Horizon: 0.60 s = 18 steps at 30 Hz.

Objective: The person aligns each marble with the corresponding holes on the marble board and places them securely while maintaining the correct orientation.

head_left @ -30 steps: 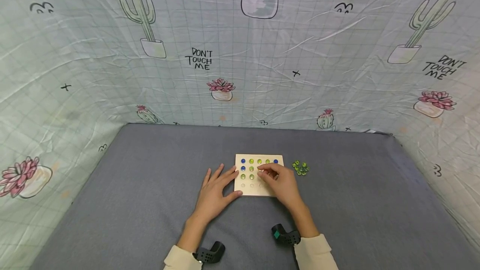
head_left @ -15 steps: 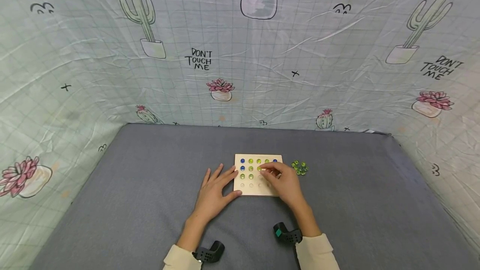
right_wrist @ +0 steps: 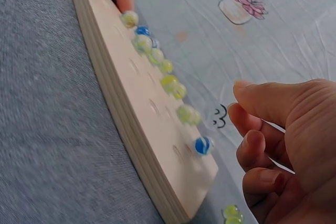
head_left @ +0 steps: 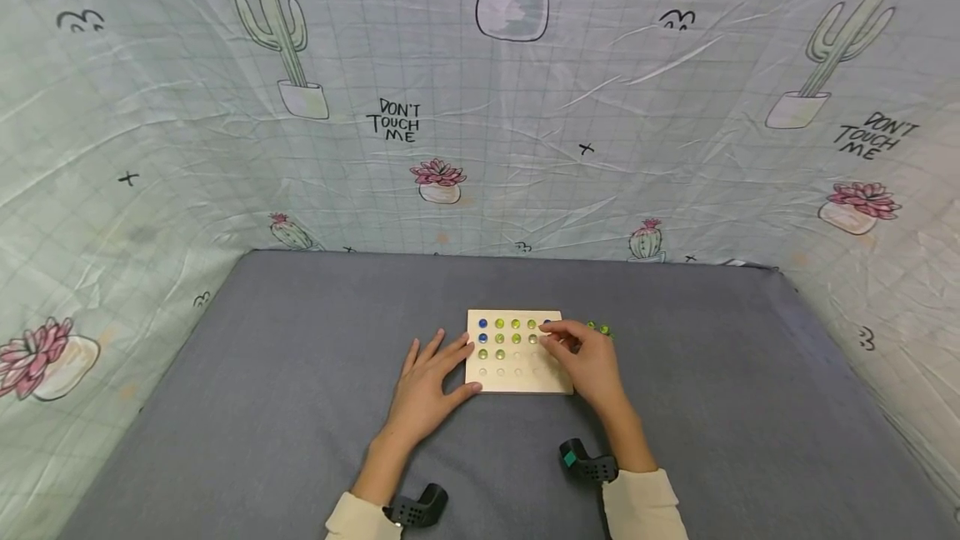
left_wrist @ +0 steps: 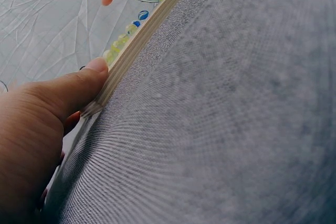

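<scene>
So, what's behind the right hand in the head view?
Past the right hand show the wooden board, a partly hidden blue marble at its back right corner, and some green marbles. Part of the board and any further marbles are covered.

1. The head view looks forward and down from well back, across the dark-grey cloth-covered table (head_left: pixel 322 315) to the pale cactus-printed fabric backdrop (head_left: pixel 525 98).
2. The left wrist view, low, close and tilted, faces past the bare left hand (left_wrist: pixel 39 135) along the flat pale wooden board (left_wrist: pixel 135 48).
3. The right wrist view, likewise low and slanted, faces leftward beside the bare right hand (right_wrist: pixel 302 142).
4. All three share board and hands.
</scene>
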{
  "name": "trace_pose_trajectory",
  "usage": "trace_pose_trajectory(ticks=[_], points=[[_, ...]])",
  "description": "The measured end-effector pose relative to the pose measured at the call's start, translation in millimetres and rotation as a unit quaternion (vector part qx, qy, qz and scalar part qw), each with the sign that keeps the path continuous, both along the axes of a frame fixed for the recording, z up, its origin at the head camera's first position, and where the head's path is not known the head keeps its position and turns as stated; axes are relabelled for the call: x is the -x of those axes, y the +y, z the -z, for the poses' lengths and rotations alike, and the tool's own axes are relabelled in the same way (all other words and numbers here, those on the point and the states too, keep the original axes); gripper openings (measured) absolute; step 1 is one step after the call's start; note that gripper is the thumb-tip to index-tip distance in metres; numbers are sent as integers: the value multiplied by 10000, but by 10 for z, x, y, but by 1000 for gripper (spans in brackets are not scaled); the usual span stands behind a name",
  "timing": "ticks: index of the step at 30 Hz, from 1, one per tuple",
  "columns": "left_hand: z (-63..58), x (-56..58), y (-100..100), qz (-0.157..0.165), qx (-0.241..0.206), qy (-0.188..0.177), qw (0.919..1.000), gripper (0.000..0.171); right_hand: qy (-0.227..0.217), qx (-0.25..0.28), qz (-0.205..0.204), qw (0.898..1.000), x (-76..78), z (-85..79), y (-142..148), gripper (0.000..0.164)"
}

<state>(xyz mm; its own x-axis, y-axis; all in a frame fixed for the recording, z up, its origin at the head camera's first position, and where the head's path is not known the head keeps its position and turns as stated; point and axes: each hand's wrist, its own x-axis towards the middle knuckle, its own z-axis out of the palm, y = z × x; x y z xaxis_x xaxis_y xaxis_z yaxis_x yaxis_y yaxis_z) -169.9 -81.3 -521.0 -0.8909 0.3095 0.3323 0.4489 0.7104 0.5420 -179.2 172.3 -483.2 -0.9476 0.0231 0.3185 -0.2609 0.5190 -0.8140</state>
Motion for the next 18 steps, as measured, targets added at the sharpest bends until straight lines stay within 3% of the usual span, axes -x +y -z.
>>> trace_pose_trajectory(ticks=[18], points=[[25,7,-2,8,22,-21,10000,66,-357,-209,683,9968,3,74,382,20]])
